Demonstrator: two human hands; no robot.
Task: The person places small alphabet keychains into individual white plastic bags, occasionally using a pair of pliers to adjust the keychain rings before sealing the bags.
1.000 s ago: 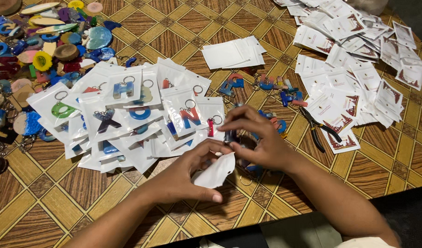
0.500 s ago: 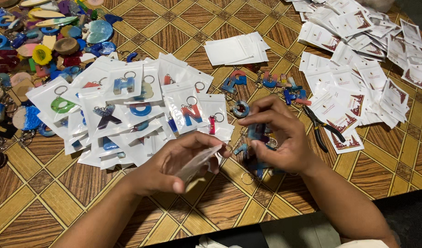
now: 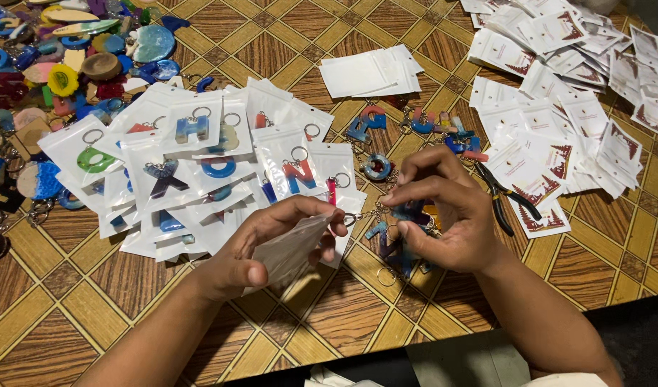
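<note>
My left hand holds a small clear plastic pouch by its edge, near the table's front. My right hand hovers just to its right, fingers curled over a cluster of blue resin letter keychains on the wood; it pinches at a metal ring and chain there. Left of both hands lies a pile of bagged letter keychains in white-backed pouches. More loose keychains sit beyond my right hand.
Black-handled pliers lie right of my right hand. A stack of blank pouches sits at the back centre. Printed white cards spread over the right side. Colourful resin pieces crowd the back left. The patterned wooden table's front edge is close.
My left hand has lowered and turned the pouch edge-on. My right hand left the pouch, moved right and came down over the loose blue keychains.
</note>
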